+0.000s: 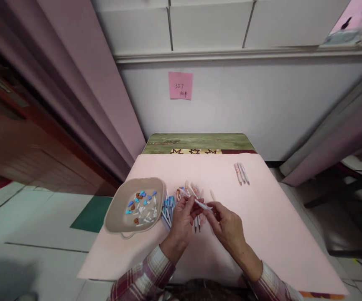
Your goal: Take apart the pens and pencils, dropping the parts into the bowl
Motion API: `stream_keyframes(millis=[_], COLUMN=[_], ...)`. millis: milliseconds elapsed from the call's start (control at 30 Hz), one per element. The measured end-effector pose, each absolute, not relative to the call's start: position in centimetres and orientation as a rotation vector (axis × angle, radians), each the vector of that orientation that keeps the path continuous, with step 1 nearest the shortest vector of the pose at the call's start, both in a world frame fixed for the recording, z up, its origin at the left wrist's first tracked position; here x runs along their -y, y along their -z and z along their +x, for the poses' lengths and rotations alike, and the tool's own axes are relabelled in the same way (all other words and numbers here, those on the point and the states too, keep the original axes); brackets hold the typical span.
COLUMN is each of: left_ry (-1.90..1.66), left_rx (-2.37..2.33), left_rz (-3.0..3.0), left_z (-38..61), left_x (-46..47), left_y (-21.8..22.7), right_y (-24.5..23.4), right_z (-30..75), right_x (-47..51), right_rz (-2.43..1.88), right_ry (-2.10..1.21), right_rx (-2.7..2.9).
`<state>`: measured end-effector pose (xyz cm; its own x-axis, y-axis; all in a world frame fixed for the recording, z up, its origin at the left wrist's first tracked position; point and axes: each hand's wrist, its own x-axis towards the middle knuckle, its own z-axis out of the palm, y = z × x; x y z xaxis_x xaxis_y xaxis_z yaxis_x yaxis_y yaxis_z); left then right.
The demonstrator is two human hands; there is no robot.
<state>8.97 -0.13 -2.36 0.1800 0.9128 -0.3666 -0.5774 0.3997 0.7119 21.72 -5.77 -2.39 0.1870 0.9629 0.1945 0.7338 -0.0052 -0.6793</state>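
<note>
Above the near middle of the table, both my hands are closed on a slim pale pen [202, 204]. My left hand [182, 215] pinches its upper-left end, and my right hand [228, 223] has thumb and fingers at the lower-right end. Beneath and behind the hands lies a pile of pens with blue, pink and white barrels, partly hidden by my fingers. A small pale pen-shaped piece [212, 195] lies just beyond my right hand. Three finished-looking pens [241, 174] rest side by side at the back right.
A beige basin [113, 214] stands at the left, holding small blue and brown pieces and short white sticks. A pale pink cloth [262, 251] covers the table. Behind is a white wall with a pink note [180, 85]; curtains hang on both sides.
</note>
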Motion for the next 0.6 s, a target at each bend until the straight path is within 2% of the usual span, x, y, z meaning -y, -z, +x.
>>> stream_keyframes(millis=[600], left_ry=[-1.110], left_rx=[-0.934], left_rz=[0.560], left_z=[10.5], left_x=[0.2], left_y=[2.5], right_y=[3.0], right_z=[23.5], right_x=[5.3], right_rz=[-1.766], right_ry=[-0.449], right_rx=[1.648])
